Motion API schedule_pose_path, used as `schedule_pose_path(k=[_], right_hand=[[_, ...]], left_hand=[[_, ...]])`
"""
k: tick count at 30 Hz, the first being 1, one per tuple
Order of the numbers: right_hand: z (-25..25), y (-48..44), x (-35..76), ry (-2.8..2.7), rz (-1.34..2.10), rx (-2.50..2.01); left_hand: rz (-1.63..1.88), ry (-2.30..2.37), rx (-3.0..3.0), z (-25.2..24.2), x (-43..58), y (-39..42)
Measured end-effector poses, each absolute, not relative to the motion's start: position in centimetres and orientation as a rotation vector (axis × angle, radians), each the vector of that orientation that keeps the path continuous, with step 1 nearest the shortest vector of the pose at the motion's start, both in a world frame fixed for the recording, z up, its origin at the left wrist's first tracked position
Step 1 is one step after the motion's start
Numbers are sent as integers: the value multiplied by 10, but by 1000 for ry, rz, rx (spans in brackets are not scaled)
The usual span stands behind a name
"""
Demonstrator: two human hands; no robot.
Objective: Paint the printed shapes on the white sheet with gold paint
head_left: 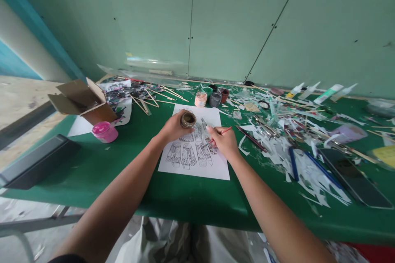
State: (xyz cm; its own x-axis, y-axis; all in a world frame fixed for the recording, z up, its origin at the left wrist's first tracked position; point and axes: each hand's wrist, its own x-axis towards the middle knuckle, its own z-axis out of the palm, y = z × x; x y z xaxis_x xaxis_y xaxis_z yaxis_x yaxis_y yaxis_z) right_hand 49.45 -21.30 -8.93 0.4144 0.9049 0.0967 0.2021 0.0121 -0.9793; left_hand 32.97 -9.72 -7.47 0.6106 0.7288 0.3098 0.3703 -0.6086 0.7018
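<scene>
My left hand (175,126) is wrapped round a small open paint jar (188,119) with dark brownish paint inside, tilted toward me above the paper. In my right hand (224,141) is a thin red paintbrush (226,130), its tip down near the printed shapes. Under both hands lies a white sheet of paper (196,172) with black-outlined, patterned drawings. Several more paint jars stand just beyond the sheet, among them a peach jar (200,99), a dark grey jar (215,99) and a dark red jar (225,95).
On the left are a pink paint jar (105,132), an open cardboard box (94,104) and a dark grey device (38,162). Paper scraps (308,172), blue-handled scissors (293,164), glue bottles (328,94) and a phone (354,178) cover the right side. Wooden sticks (148,100) lie behind.
</scene>
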Motion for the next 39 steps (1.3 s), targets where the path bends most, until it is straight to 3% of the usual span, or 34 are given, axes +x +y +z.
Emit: schedule_pose_path(k=[39], right_hand=[[-90,-211,495,-1054,752,-1496]], left_hand=[[760,879,2236,-73,329,-97]])
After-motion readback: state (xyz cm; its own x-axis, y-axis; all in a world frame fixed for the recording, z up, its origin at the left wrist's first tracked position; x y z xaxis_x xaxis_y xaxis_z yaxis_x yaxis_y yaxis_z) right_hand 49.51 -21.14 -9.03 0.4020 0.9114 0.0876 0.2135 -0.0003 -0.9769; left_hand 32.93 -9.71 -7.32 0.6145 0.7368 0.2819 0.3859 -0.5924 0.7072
